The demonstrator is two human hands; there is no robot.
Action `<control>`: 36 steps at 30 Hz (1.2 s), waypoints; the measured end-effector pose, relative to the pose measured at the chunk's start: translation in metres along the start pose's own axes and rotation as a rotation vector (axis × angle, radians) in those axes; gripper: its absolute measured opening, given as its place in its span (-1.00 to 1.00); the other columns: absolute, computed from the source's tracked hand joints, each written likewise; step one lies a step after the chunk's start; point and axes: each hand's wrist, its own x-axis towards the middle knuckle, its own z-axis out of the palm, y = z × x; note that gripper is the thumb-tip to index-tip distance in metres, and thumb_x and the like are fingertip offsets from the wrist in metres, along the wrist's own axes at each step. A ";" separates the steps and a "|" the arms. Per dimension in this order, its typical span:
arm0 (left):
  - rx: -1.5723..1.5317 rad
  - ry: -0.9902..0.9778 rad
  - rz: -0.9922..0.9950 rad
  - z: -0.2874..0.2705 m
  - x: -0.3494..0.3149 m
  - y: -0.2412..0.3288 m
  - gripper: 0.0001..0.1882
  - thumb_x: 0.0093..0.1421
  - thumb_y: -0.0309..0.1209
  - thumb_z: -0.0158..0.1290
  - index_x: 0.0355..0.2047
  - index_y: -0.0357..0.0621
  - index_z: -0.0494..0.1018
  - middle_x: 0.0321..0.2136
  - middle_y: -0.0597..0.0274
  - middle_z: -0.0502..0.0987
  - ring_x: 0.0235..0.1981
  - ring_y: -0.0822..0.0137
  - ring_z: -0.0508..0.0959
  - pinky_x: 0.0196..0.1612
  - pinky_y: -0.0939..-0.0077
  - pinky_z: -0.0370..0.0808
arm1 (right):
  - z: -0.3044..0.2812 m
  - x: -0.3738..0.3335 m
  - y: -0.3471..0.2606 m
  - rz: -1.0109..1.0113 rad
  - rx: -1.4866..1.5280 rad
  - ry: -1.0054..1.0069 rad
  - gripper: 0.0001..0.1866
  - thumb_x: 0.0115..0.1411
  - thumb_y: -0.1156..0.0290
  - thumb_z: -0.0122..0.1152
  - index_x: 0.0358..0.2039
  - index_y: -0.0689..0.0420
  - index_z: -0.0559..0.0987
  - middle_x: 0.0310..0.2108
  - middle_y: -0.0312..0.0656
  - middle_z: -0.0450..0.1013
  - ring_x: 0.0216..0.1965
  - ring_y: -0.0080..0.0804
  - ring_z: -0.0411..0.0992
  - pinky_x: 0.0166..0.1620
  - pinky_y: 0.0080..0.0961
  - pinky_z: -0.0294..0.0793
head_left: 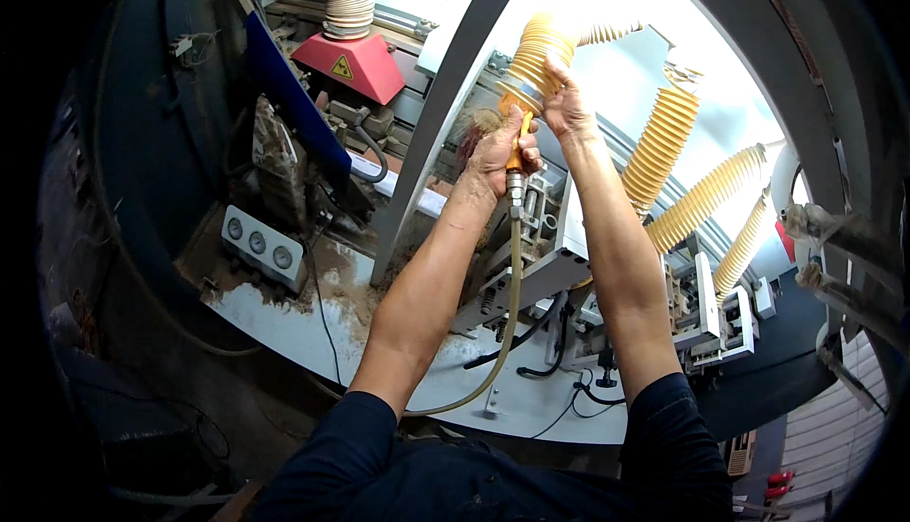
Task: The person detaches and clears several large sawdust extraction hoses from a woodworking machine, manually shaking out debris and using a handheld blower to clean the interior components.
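Note:
My left hand is wrapped round an orange air blow gun. A metal coupling joins its lower end to a thin yellowish air hose, which curves down between my forearms. Just above, my right hand grips the side of a ribbed yellow duct hose near its clamped lower end. Part of that hand's grip is hidden behind the hose. Left of my hands, the machine parts are coated with sawdust-like debris.
A grey frame post slants past my left forearm. Beyond it are a red hood under another ribbed hose and a blue panel. Three gauges sit in a white box. More ribbed hoses rise at the right. Dust covers the white machine base.

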 end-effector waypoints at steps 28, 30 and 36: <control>0.931 0.524 0.052 0.039 -0.009 0.002 -0.83 0.25 -0.39 -0.04 -0.27 -0.25 0.35 -0.50 0.21 0.49 -0.52 0.36 0.55 -0.44 0.45 0.63 | -0.006 -0.019 0.013 -0.027 0.125 0.249 -0.52 0.00 0.44 0.32 -0.09 0.32 0.38 -0.25 -0.08 0.43 -0.22 -0.24 0.45 -0.10 -0.21 0.48; 0.970 0.525 0.028 0.033 -0.018 -0.003 -0.81 0.24 -0.37 -0.01 -0.23 -0.23 0.35 -0.47 0.21 0.49 -0.48 0.38 0.55 -0.45 0.46 0.64 | -0.019 -0.018 0.012 -0.029 0.084 0.169 -0.52 -0.03 0.40 0.35 -0.11 0.29 0.41 -0.26 -0.12 0.45 -0.24 -0.27 0.46 -0.12 -0.24 0.48; 1.288 0.680 -0.040 0.020 -0.056 -0.034 -0.78 0.19 -0.35 -0.01 -0.27 -0.26 0.31 -0.49 0.24 0.41 -0.53 0.44 0.49 -0.55 0.43 0.62 | -0.036 -0.034 0.020 0.141 -0.262 0.048 -0.46 -0.07 0.33 0.40 -0.07 0.18 0.42 -0.21 -0.14 0.45 -0.20 -0.26 0.44 -0.10 -0.15 0.45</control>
